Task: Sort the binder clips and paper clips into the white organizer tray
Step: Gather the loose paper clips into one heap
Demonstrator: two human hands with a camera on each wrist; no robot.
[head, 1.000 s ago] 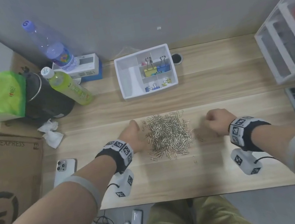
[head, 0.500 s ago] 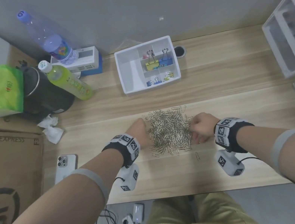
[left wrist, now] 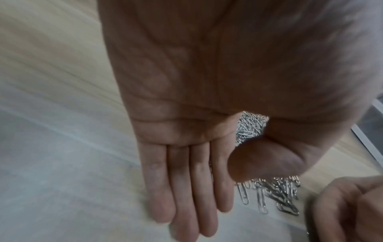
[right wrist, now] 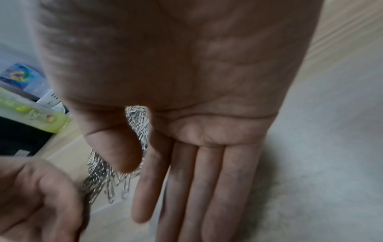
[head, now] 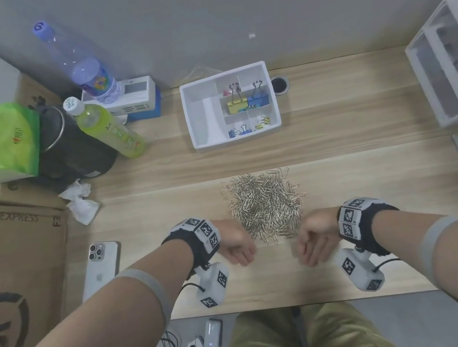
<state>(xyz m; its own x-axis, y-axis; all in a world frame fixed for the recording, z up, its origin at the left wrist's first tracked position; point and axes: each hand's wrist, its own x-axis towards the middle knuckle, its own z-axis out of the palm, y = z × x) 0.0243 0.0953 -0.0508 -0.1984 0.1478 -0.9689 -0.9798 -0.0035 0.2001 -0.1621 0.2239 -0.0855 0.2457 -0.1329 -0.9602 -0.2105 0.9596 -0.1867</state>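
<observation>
A heap of silver paper clips (head: 265, 203) lies on the wooden table (head: 360, 180) in front of me. Behind it stands the white organizer tray (head: 202, 116). Its right-hand compartments hold a yellow binder clip (head: 235, 106), a blue binder clip (head: 258, 100) and some small binder clips (head: 240, 131). My left hand (head: 240, 251) and right hand (head: 313, 242) hover at the heap's near edge, palms turned toward each other, apart from the clips. The wrist views show straight fingers (left wrist: 182, 188) (right wrist: 211, 188) on both hands, holding nothing, with the paper clips (left wrist: 275, 194) (right wrist: 107, 180) just beyond the thumbs.
At the back left stand a clear water bottle (head: 80, 65), a green drink bottle (head: 108, 130), a black pot (head: 70, 146) and a green bag (head: 2, 143). Crumpled tissue (head: 80, 202), a phone (head: 100, 266) and a cardboard box (head: 15, 272) lie left. A white drawer unit (head: 453, 66) stands right.
Both hands have drawn back from the sides of the heap to its near edge. The right hand, a fist before, has opened. The heap is pushed tighter together.
</observation>
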